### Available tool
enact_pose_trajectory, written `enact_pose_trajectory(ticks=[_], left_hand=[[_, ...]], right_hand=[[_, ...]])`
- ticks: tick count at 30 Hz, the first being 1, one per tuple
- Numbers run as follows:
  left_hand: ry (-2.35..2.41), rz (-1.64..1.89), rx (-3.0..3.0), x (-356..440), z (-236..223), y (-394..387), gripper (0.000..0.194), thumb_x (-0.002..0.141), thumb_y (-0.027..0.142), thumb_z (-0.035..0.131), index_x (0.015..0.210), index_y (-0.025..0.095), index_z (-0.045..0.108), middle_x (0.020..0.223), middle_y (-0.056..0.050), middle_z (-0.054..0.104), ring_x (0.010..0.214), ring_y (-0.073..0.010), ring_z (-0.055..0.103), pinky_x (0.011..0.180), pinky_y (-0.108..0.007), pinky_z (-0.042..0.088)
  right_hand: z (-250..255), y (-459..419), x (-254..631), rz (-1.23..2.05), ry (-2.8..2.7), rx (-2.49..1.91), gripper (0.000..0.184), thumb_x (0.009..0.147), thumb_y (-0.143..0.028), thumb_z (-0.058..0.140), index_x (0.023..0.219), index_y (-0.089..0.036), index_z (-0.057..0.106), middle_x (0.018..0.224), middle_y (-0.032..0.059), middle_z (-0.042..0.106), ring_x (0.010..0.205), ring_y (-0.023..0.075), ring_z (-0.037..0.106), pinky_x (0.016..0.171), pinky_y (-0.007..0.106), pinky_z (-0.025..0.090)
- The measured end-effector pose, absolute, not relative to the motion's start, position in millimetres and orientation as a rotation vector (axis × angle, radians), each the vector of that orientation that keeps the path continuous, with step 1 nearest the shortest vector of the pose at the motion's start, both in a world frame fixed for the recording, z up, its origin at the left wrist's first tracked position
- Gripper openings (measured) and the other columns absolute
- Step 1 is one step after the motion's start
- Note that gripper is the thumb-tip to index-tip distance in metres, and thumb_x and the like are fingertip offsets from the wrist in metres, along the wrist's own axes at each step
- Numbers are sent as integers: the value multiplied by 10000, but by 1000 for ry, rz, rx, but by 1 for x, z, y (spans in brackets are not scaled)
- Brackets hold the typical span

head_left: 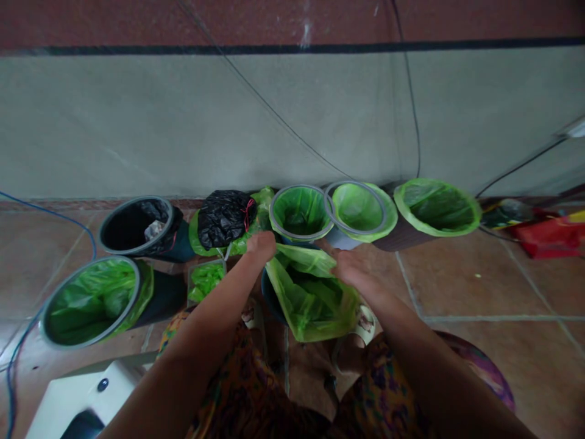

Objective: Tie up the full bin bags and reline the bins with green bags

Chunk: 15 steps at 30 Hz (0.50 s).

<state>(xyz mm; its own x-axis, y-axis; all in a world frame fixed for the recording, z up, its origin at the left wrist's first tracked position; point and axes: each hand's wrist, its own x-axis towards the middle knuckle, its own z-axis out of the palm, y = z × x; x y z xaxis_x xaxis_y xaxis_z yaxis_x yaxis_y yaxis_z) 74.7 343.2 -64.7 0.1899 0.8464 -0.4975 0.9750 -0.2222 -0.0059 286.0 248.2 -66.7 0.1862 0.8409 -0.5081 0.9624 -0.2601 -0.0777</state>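
Observation:
A green plastic bag (pixel 315 305) hangs with its mouth spread wide over a dark bin (pixel 273 299) between my feet. My left hand (pixel 262 246) is closed on the bag's upper left edge. On the opposite side, my right hand (pixel 350 266) grips the upper right edge. Most of the bin is hidden by the bag. Just beyond stands a bin with a green liner (pixel 299 213) and a grey rim. To its right, a loose grey ring (pixel 384 213) rests across another green-lined bin (pixel 354 204).
Farther right is a green-lined bin (pixel 434 207). Leftward are a knotted black bag (pixel 223 219), a black-lined bin (pixel 137 225), another green-lined bin (pixel 91 302) and a small box of green bags (pixel 205 280). A white object (pixel 86 396) and a round stool (pixel 484 372) flank me.

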Motion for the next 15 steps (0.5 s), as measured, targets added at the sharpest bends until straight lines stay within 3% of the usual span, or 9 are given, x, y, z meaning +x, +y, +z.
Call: enact_pose_trajectory(ticks=[3, 5, 8, 12, 15], left_hand=[[1611, -534, 2248, 89, -64, 330, 361, 886, 191, 446, 1142, 84, 678, 1134, -197, 691, 1093, -291, 658, 887, -359, 543], [1537, -511, 2292, 98, -66, 322, 363, 907, 251, 435, 1127, 104, 684, 1147, -174, 691, 1077, -282, 663, 886, -354, 542], [1447, -465, 2346, 106, -70, 313, 364, 929, 314, 417, 1102, 146, 689, 1137, -126, 700, 1064, -250, 666, 895, -318, 529], [1366, -379, 2456, 104, -76, 312, 395, 959, 342, 369, 1106, 142, 677, 1142, -120, 695, 1092, -240, 648, 943, -328, 504], [1392, -354, 2479, 99, -77, 316, 430, 965, 372, 353, 1108, 124, 674, 1134, -137, 694, 1085, -260, 649, 928, -358, 514]], right_hand=[[-70, 249, 276, -668, 1961, 2227, 681, 776, -335, 706, 1399, -186, 474, 1302, 146, 611, 1166, 270, 594, 933, 335, 466], [-73, 250, 271, -641, 2063, 2220, 730, 799, -348, 691, 1444, -176, 396, 1331, 157, 587, 1198, 260, 567, 969, 328, 438], [-76, 252, 268, -634, 2087, 2196, 625, 869, -337, 604, 1434, -156, 406, 1243, 157, 645, 1128, 246, 608, 942, 320, 438], [-80, 251, 271, -673, 2008, 2184, 322, 942, -291, 437, 1169, -212, 651, 1078, 99, 718, 1029, 232, 653, 871, 310, 449], [-80, 248, 275, -660, 1984, 2222, 323, 954, -292, 394, 1047, -216, 695, 1003, 92, 729, 981, 227, 664, 846, 310, 453]])
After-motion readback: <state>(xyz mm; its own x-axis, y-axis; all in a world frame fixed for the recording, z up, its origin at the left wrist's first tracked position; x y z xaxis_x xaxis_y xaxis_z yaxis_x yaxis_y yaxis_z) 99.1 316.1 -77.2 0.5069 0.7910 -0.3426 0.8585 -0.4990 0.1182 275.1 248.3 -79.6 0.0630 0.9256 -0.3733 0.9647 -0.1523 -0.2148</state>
